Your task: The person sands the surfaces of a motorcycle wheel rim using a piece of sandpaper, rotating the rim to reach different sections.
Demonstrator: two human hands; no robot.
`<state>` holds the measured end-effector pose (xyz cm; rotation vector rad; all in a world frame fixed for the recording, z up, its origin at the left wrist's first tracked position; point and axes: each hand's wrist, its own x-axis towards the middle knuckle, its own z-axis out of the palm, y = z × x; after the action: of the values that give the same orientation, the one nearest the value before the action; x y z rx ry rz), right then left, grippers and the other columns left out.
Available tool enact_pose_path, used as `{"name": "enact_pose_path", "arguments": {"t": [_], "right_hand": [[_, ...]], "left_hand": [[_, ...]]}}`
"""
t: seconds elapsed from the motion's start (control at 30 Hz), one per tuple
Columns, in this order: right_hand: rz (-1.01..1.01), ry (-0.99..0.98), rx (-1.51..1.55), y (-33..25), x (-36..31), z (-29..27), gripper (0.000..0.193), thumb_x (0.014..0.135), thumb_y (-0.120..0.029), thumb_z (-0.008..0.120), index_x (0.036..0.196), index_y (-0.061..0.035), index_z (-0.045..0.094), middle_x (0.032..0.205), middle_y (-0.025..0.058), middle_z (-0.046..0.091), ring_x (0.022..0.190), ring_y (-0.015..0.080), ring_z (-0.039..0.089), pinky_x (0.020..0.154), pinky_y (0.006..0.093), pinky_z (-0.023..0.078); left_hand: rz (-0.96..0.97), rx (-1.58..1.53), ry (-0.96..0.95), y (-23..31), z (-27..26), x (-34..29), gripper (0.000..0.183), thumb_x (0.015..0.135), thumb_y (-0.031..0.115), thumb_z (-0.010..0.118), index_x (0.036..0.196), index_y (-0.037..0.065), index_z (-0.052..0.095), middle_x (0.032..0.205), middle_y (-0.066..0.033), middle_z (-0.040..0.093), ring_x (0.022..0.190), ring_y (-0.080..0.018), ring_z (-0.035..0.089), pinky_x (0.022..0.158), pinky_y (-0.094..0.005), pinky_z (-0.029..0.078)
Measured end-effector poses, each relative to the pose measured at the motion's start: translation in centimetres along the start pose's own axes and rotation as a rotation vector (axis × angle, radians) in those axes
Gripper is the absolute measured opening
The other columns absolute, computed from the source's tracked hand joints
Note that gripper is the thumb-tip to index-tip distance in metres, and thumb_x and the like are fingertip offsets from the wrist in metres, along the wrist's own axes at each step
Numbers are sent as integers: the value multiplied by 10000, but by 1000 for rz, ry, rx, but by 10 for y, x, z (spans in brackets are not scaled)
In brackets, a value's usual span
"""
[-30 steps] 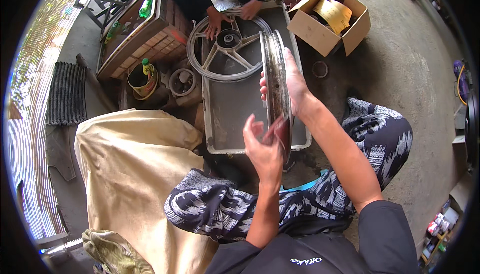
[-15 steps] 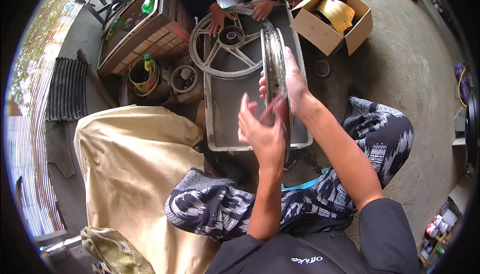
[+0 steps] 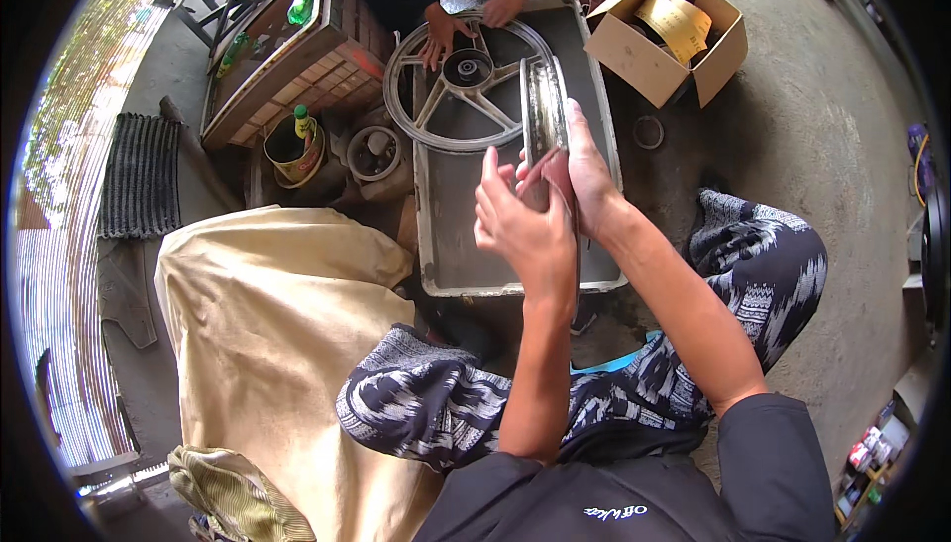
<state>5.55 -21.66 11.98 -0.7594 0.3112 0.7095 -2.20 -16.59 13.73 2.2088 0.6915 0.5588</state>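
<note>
A wheel rim (image 3: 542, 111), seen edge-on, stands upright over a shallow grey tray (image 3: 425, 245). On its right side, my right hand (image 3: 596, 183) grips it, thumb pointing up along the edge. My left hand (image 3: 522, 235) pinches a folded reddish-brown sheet of sandpaper (image 3: 558, 172) against the rim's outer band; its index finger sticks up. The band looks scuffed and dull. Behind it, a spoked cast wheel (image 3: 432, 106) lies at the tray's far end, with another person's two hands (image 3: 443, 40) resting on it.
An open cardboard box (image 3: 634, 58) holding a yellow abrasive roll stands at the far right. Left of the tray are a bucket (image 3: 293, 167) with a green-capped bottle and a round tub (image 3: 375, 173). A wooden crate (image 3: 287, 86) stands behind them. Beige cloth (image 3: 267, 314) drapes at the near left.
My left hand has slid up and away along the rim with the sandpaper. My right hand keeps its grip. The other person's right-side hand has shifted slightly farther back.
</note>
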Motion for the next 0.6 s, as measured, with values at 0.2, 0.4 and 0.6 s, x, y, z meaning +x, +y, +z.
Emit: {"name": "enact_pose_path", "arguments": {"t": [0.2,0.4,0.6], "right_hand": [[18,-26,24,-15,7,-16,842,936,-785,289,1025,-9,604,781,151,644,733,268,654,751,419,567],[31,-96,90,0,1,-7,849,952,-773,244,1007,-7,608,814,119,633,801,241,641,799,412,547],[-57,-124,109,-4,14,-29,720,976,-718,326,997,-60,619,830,97,657,778,193,647,781,368,548]], "left_hand": [[-78,105,-81,-5,-11,-36,750,833,258,740,1474,66,400,1242,-115,564,1240,-259,508,1108,-483,221],[3,206,12,8,0,6,801,847,357,727,1496,60,362,1310,-132,532,1282,-299,459,1112,-520,213],[12,275,-81,13,5,-5,776,879,366,693,1508,65,351,1357,-166,485,1306,-329,426,1115,-558,196]]}}
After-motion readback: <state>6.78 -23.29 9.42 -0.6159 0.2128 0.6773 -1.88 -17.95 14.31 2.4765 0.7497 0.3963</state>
